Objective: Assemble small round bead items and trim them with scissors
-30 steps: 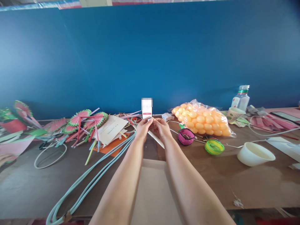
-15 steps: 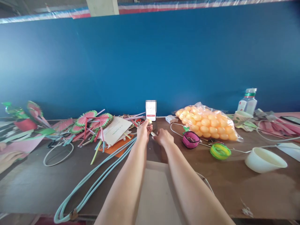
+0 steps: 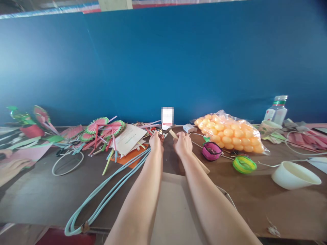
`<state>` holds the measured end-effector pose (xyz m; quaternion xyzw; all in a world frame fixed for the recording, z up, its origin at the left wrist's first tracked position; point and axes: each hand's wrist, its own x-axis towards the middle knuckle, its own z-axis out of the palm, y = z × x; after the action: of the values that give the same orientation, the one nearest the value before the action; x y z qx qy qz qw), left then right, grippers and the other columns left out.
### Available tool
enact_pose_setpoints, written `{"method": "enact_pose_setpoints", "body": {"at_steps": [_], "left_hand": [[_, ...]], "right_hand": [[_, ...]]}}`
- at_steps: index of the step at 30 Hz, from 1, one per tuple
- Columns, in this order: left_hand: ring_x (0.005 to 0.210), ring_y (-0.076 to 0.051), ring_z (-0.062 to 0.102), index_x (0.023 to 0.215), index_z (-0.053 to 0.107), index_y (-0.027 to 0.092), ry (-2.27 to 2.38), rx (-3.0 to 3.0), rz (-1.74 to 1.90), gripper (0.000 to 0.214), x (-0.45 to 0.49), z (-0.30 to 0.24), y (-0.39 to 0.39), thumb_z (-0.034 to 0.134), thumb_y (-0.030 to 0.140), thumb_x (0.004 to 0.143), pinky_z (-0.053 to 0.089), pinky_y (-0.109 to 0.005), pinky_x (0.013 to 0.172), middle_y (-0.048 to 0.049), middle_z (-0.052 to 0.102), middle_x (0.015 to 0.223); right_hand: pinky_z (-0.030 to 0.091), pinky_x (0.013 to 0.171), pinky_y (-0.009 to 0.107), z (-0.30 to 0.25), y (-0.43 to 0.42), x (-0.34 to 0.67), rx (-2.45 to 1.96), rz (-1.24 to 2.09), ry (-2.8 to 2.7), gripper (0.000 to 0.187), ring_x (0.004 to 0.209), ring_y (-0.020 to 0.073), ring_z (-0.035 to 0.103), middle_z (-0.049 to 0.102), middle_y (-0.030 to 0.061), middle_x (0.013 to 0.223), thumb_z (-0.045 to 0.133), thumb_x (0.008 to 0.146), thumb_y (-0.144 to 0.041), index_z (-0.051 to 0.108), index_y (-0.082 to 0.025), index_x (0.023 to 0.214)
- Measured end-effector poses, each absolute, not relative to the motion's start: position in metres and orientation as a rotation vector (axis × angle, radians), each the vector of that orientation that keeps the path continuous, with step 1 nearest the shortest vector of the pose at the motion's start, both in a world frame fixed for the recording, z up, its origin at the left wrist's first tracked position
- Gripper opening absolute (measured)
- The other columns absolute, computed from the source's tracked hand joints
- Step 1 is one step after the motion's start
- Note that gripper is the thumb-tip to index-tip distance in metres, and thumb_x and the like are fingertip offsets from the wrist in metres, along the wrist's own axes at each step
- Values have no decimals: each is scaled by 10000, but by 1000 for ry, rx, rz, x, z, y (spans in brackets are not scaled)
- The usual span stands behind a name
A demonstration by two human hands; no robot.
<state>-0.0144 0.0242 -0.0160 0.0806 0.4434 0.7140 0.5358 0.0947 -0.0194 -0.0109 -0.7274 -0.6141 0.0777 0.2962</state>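
Observation:
At the middle of the table my left hand [image 3: 156, 141] is closed around something small that I cannot make out, with a pale tip showing by its fingers. Close on its right, my right hand [image 3: 183, 143] grips a long flat tan strip [image 3: 200, 162], perhaps wood or cardboard. One end of the strip points toward my left hand; the rest runs back under my right wrist. A phone [image 3: 167, 117] stands upright behind both hands, its screen lit and blurred. Under my forearms is a beige board [image 3: 173, 207].
Left of me lie looped light-blue tubing [image 3: 102, 195], papers [image 3: 129, 140] and watermelon-pattern paper fans [image 3: 97, 126]. To the right are a bag of orange balls [image 3: 227, 134], a purple pouch [image 3: 212, 150], green rings [image 3: 244, 164] and a white cup [image 3: 295, 175]. Another person's hand [image 3: 12, 168] is at far left.
The long tan strip now shows in my right hand, where only a short pale end was visible before. My left hand has turned slightly. The view has shifted a little left.

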Motion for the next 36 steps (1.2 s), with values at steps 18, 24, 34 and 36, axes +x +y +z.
{"method": "enact_pose_setpoints", "body": {"at_steps": [18,24,34,36], "left_hand": [[537,-64,562,886,609,137,1044,272,1703,27,-8,-4,14,604,145,912,491,-172,575,7,574,675],[547,-67,564,858,613,144,1050,289,1736,33,-8,-7,15,626,130,885,496,-186,596,6,579,698],[520,-60,535,788,611,144,1064,391,1748,73,-8,-10,16,642,119,849,468,-174,550,16,555,658],[504,-56,526,787,605,142,1072,394,1751,77,-7,-9,16,646,114,845,463,-168,534,20,551,647]], "right_hand": [[389,700,286,-14,-23,88,-1640,-93,-1600,184,908,200,575,583,74,1106,569,910,-220,620,-235,1086],[391,720,289,-14,-22,88,-1628,-130,-1579,191,915,201,567,577,76,1095,562,911,-211,620,-233,1091],[401,730,291,-17,-19,89,-1662,-127,-1592,197,923,206,572,579,78,1100,568,905,-203,619,-237,1093],[398,732,292,-17,-20,89,-1659,-119,-1589,197,924,207,570,580,78,1095,567,905,-206,619,-236,1092]]}}
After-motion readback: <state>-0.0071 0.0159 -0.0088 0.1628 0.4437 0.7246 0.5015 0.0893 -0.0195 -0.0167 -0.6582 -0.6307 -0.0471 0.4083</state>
